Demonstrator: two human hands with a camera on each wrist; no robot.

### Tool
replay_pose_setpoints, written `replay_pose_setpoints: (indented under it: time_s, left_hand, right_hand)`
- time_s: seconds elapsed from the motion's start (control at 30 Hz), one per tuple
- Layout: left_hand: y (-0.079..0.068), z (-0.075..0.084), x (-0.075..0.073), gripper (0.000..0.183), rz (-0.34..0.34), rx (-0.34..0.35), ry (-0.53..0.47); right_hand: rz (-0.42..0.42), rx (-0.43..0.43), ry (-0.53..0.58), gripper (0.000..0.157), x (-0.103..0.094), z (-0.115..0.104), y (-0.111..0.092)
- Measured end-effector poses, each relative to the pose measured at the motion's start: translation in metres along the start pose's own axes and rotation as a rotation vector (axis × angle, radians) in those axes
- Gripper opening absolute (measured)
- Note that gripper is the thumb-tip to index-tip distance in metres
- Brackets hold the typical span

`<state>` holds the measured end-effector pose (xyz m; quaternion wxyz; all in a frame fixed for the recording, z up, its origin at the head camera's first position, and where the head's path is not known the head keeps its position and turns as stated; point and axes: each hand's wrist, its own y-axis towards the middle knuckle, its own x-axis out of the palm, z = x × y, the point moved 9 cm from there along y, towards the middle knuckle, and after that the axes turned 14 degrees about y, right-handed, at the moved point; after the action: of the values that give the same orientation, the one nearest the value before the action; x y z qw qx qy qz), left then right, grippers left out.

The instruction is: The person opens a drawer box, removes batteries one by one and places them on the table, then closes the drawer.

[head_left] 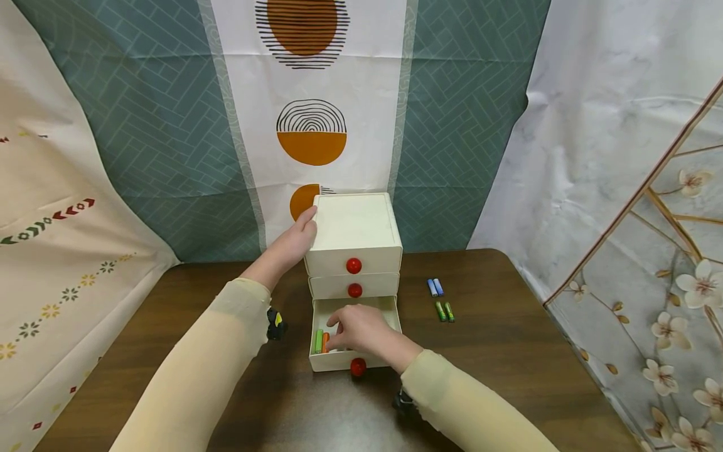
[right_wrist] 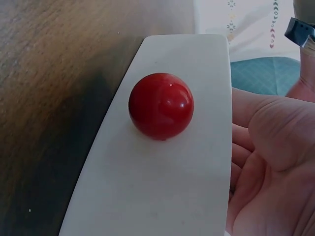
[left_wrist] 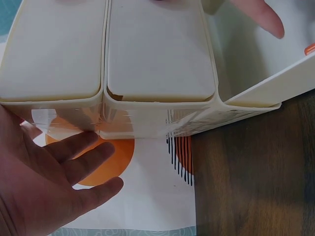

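Observation:
A small white drawer unit (head_left: 356,221) with red knobs stands on the table, its bottom drawer (head_left: 384,307) pulled out. My left hand (head_left: 295,242) rests at the unit's upper left side; in the left wrist view its fingers (left_wrist: 93,162) are spread along that side. My right hand (head_left: 361,328) reaches down into the bottom drawer, with a gap between thumb and forefinger. Its fingertips are close to an orange cylinder (head_left: 325,343), beside a green cylinder (head_left: 319,341). The drawer's front with its red knob (right_wrist: 161,106) hides part of the right hand in the right wrist view.
Right of the unit, two blue-and-white batteries (head_left: 435,287) lie on the brown table (head_left: 508,351), with two green batteries (head_left: 444,311) nearer me. Two upper drawers, with knobs (head_left: 353,265), are closed. Patterned cloth (head_left: 469,125) hangs behind and at both sides.

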<state>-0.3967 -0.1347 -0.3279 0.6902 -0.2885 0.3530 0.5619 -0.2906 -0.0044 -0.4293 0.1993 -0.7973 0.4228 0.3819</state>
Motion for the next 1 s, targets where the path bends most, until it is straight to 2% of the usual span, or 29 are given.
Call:
replay_pose_setpoints:
  time_s: [0.3, 0.6, 1.0]
  left_hand:
    - [-0.001, 0.001, 0.000, 0.067, -0.002, -0.003, -0.003]
    - [-0.001, 0.001, 0.000, 0.067, 0.000, -0.005, -0.012]
    - [0.000, -0.002, 0.000, 0.067, -0.005, -0.010, -0.015]
  right_hand:
    - [-0.039, -0.001, -0.059, 0.035, 0.009, -0.003, 0.004]
    - [-0.024, 0.000, -0.124, 0.028, 0.014, -0.002, 0.010]
    - [-0.032, 0.004, -0.153, 0.024, 0.020, -0.001, 0.015]
